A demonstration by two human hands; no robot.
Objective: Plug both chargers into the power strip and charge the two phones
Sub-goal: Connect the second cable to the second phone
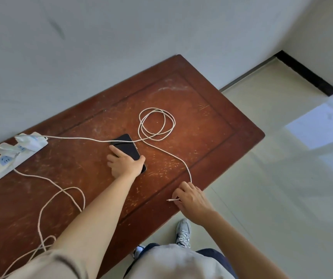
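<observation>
A black phone (125, 147) lies flat in the middle of the brown wooden table (211, 121), and my left hand (124, 163) grips its near end. My right hand (191, 200) holds the connector end of a white cable (157, 125) at the table's near edge; the plug tip sticks out to the left of my fingers. That cable runs back over the phone in loose coils to a white charger (31, 140) seated in the white power strip (10, 158) at the far left. A second white charger (5, 151) sits in the strip beside it, with its cable (61, 190) looping toward me. I see only one phone.
The table stands against a pale wall (101, 47). Shiny tiled floor (282, 158) lies to the right, with a black skirting along the far wall. My shoes (183, 231) and trouser legs show below the table's near edge.
</observation>
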